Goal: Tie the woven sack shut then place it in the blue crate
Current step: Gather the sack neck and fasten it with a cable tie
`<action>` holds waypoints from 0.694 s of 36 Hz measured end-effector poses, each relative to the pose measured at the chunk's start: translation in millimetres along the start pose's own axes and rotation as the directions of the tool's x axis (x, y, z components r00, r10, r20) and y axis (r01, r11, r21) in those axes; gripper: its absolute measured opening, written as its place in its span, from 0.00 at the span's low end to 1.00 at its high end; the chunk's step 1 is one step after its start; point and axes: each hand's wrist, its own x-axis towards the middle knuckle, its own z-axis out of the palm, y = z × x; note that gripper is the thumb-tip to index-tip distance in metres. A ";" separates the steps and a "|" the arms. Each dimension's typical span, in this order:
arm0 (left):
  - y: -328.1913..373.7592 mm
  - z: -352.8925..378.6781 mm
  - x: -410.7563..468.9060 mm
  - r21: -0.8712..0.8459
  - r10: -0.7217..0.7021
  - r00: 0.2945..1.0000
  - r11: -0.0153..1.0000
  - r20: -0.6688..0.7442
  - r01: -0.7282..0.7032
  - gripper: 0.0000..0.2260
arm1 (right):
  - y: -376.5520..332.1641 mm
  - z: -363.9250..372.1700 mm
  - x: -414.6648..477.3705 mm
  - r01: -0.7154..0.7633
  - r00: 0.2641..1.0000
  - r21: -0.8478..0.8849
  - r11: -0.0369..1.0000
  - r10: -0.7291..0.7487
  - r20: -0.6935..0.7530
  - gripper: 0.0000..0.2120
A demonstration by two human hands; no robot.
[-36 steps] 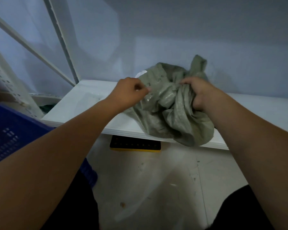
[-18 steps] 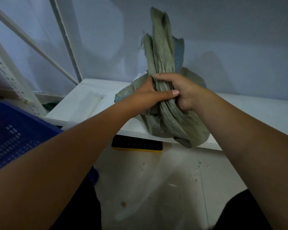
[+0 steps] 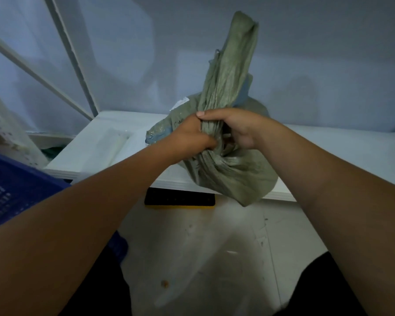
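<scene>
On the white shelf (image 3: 105, 142) edge sits my woven sack (image 3: 233, 172); left hand (image 3: 189, 135) and right hand (image 3: 239, 126) both clench its gathered neck. Tying step, no knot yet, I judge. Next: loop the tail through. Blue crate (image 3: 12, 190) waits left.

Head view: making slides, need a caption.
Left hand and right hand grip the woven sack by its neck on a shelf.

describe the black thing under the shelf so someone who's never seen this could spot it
Find the white shelf that the green woven sack sits on. Just under its front edge, left of the sack's overhanging corner, lies a flat black slab. It alone is dark and straight-edged, with a thin yellow strip along its lower edge.
</scene>
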 end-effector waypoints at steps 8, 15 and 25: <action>-1.6 -3.6 4.6 0.055 -0.046 0.998 0.998 0.041 0.044 0.18 | -0.1 4.9 10.1 0.125 0.987 0.169 0.978 -0.105 -0.120 0.17; -1.2 0.7 2.9 -0.027 -0.037 0.999 0.999 0.033 0.038 0.21 | -4.0 10.0 19.1 0.176 0.980 0.367 0.914 -0.129 -0.149 0.09; 2.9 8.7 5.1 -0.189 -0.066 0.990 0.978 0.123 0.088 0.19 | -23.3 -11.3 7.6 0.275 0.961 0.601 0.750 -0.201 -0.189 0.06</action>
